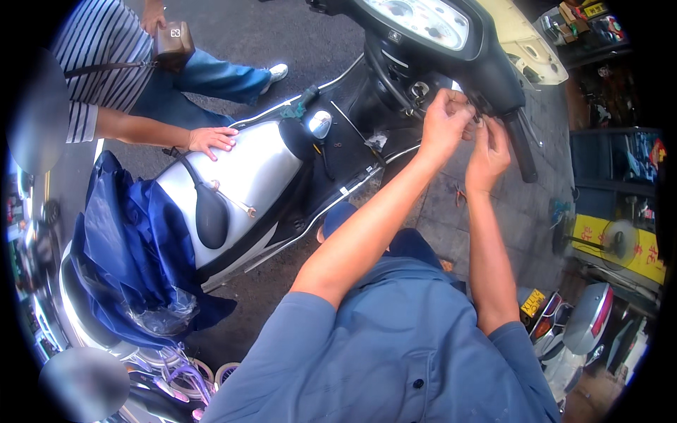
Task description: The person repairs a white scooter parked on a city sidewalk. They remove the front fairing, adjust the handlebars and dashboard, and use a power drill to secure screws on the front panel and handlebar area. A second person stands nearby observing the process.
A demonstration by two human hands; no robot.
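Left grip: bare hand, fingers bent, tips drawn together at the underside of the scooter's black handlebar cover. Right grip: bare hand, just beside the left, thumb and fingertips brought together at the same spot; whether either pinches a small part cannot be told. Black handle: just right of the right grip. Dial panel: above both grips, set in the cover. Black cable: near, left of the left grip. Pliers: on the paving below the right grip. Round mirror: left of the left grip, over the footboard. Silver seat: farther left, bearing a wrench, a black mirror and another person's hand, palm down. Blue cover: crumpled, beyond the seat. Brown bag: far upper left of the grips, on that person. Fan: far right.
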